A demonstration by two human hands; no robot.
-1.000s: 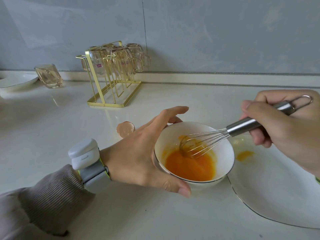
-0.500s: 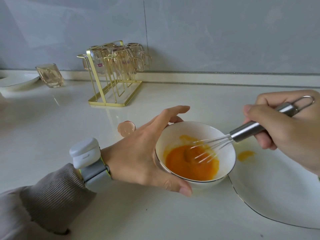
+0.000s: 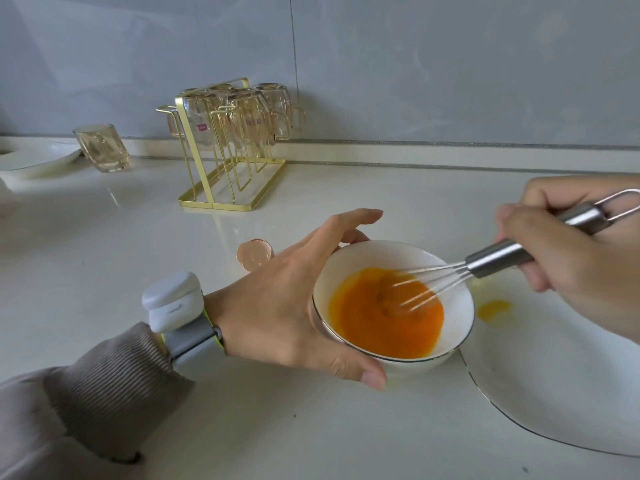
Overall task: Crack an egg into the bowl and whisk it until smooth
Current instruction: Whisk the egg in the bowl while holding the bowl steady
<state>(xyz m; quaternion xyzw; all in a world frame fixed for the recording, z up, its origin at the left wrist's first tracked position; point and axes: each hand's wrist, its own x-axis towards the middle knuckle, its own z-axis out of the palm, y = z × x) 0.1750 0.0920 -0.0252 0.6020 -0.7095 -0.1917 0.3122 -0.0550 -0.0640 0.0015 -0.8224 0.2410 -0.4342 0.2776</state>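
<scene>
Grey wall panels (image 3: 450, 64) rise behind a glossy white desk (image 3: 311, 427), and everything below is placed from the white bowl (image 3: 459, 318) that stands on it. The bowl has a thin dark rim line and holds beaten egg (image 3: 374, 323), an even orange pool across its bottom.

The left hand (image 3: 277, 306) cups the bowl from its left side, with the thumb curved along the near wall and the fingers wrapped round the far rim. A white and grey device (image 3: 173, 299) is strapped to that wrist, above a ribbed grey sleeve (image 3: 86, 403).

The right hand (image 3: 571, 258) grips the steel handle of a whisk (image 3: 498, 258) to the right of the bowl, fingers curled round it. The shaft slants down and left over the rim. The wire loops are in the egg, blurred.

Just left of the bowl, past the left hand's knuckles, lies an eggshell (image 3: 254, 258). Touching the bowl on its right is a large white plate (image 3: 554, 393) with a smear of yolk (image 3: 493, 308) close to the bowl's wall.

Well behind the bowl to the left stands a gold wire rack (image 3: 214, 199) of upturned glass cups (image 3: 249, 116). Further left are a single glass (image 3: 102, 147) and the edge of another white plate (image 3: 38, 157).
</scene>
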